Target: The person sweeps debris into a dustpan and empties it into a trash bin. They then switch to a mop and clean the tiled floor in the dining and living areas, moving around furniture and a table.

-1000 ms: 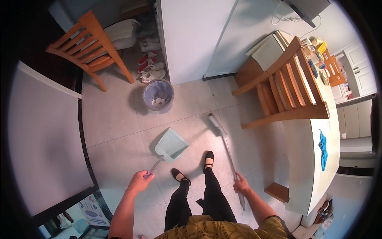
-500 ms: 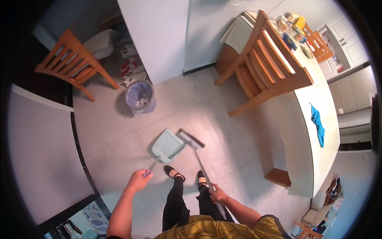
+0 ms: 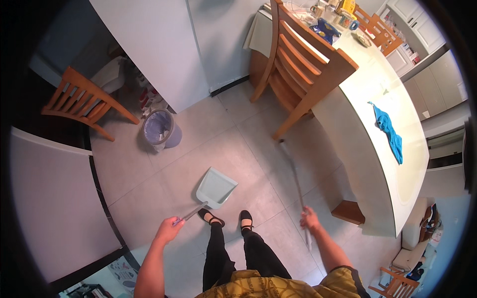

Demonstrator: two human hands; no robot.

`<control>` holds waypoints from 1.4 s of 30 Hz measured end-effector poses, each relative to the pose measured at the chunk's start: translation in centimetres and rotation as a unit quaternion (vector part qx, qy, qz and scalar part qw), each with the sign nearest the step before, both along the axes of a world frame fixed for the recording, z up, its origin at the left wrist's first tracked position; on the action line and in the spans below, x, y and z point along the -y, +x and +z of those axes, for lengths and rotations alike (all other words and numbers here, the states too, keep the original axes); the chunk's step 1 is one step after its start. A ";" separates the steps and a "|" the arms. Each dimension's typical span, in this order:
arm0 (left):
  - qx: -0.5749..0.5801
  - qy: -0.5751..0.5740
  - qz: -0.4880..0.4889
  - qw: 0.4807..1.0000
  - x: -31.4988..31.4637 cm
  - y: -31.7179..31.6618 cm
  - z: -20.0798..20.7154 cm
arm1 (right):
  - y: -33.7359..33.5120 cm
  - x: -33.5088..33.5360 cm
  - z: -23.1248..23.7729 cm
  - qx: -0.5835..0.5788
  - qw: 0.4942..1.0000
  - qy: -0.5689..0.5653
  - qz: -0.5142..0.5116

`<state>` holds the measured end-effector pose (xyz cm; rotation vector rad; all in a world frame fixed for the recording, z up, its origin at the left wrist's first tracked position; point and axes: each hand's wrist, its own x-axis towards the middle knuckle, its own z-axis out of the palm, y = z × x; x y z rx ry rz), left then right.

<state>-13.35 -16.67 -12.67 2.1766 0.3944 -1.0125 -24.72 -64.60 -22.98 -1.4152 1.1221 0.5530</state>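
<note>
My left hand (image 3: pixel 168 230) is closed around the handle of a pale grey-green dustpan (image 3: pixel 216 188), which rests on the tiled floor just ahead of my feet. Its pan looks bare inside. Out to the right, my right hand (image 3: pixel 309 219) grips the long pole of a broom (image 3: pixel 299 187). The pole slants away from me toward the wooden chair's leg. Motion blurs the broom's far end, and its head can barely be made out beside that leg.
A bin (image 3: pixel 162 130) with a liner stands at the left, near a wooden chair (image 3: pixel 89 102) and shoes. To the right are another chair (image 3: pixel 303 64) and a pale table (image 3: pixel 348 111) bearing a blue cloth (image 3: pixel 387 130). A wall corner (image 3: pixel 164 54) juts out ahead.
The broom has swung from beside the dustpan to the right, toward the chair leg, with my right hand moving outward. The dustpan stays on the floor in my left hand.
</note>
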 end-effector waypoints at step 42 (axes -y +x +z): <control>-0.058 -0.010 0.374 0.925 -17.0 -27.0 1.5 | 10.5 -37.8 -5.0 0.014 0.902 -0.048 0.430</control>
